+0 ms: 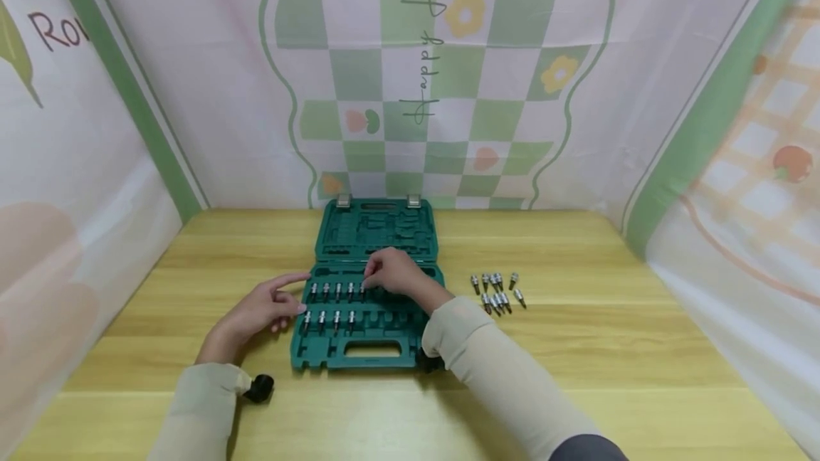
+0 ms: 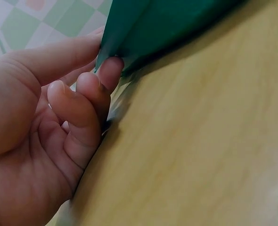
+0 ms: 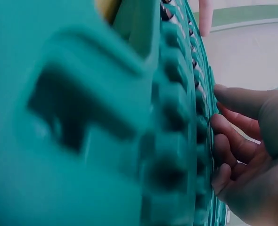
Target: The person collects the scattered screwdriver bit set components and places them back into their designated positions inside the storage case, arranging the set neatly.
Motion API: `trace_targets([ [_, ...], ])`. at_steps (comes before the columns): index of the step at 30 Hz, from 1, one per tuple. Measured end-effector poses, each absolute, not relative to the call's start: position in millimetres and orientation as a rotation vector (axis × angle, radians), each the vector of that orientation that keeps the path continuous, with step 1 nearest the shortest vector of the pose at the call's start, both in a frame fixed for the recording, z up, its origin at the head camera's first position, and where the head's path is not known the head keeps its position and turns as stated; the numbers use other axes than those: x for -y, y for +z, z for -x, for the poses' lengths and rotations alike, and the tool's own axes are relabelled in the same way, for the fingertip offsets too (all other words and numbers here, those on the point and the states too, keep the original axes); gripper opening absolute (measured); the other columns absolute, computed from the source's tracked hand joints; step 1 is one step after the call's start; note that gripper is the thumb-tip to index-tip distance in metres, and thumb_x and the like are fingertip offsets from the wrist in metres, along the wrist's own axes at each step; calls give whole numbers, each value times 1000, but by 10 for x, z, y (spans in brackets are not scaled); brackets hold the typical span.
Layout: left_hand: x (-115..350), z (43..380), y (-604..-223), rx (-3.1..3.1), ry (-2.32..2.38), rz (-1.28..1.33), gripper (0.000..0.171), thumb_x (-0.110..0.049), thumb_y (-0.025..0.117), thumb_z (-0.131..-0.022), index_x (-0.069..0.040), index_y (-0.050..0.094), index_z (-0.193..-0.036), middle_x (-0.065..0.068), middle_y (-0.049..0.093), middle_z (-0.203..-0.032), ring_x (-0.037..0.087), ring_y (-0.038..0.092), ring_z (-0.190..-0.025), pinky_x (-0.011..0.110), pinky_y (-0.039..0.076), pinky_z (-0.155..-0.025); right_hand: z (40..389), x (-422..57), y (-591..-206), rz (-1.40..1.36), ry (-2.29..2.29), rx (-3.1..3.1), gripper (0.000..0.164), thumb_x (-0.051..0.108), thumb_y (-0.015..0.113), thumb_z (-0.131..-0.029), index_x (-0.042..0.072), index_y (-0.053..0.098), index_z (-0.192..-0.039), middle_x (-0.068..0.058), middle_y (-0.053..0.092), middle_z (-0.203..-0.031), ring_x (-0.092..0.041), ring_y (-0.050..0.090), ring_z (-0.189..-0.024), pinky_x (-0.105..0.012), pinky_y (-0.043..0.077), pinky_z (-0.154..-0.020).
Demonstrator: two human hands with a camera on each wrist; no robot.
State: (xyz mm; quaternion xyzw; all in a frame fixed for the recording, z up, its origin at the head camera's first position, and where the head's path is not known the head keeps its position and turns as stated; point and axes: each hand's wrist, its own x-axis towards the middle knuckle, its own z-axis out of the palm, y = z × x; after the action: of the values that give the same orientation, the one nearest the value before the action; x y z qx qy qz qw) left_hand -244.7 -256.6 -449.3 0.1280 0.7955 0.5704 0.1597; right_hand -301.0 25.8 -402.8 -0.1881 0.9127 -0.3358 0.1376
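A green plastic case (image 1: 374, 360) lies unfolded on the table, with socket bits (image 1: 337, 292) standing in two rows of slots on its left. My right hand (image 1: 396, 272) reaches over the back row and pinches the rightmost socket bit (image 1: 362, 289) there, thumb and forefinger at its top. In the right wrist view the right-hand fingers (image 3: 233, 136) are close to the slots; the pinched bit is hidden there. At the case's left edge, my left hand (image 1: 256, 308) holds the rim, thumb (image 2: 63, 59) along one face and a fingertip against the side.
Several loose socket bits (image 1: 496, 294) lie in a group right of the case. The case lid (image 1: 376, 230) leans back near the patterned cloth wall (image 1: 416, 77). Wooden tabletop (image 1: 576, 347) surrounds the case. A black device (image 1: 259, 389) sits at the left wrist.
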Motion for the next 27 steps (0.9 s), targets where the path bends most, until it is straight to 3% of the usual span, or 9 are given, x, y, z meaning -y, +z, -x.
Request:
trace_targets([
  [27, 2575, 2459, -4510, -2280, 1628, -348, 64, -14, 65, -94, -11, 36, -151, 14, 66, -85, 18, 52, -57, 29, 48, -52, 3090, -942, -3977, 630, -1097, -2784, 5, 15, 69, -92, 13, 68, -87, 0, 62, -80, -17, 55, -72, -33, 47, -64],
])
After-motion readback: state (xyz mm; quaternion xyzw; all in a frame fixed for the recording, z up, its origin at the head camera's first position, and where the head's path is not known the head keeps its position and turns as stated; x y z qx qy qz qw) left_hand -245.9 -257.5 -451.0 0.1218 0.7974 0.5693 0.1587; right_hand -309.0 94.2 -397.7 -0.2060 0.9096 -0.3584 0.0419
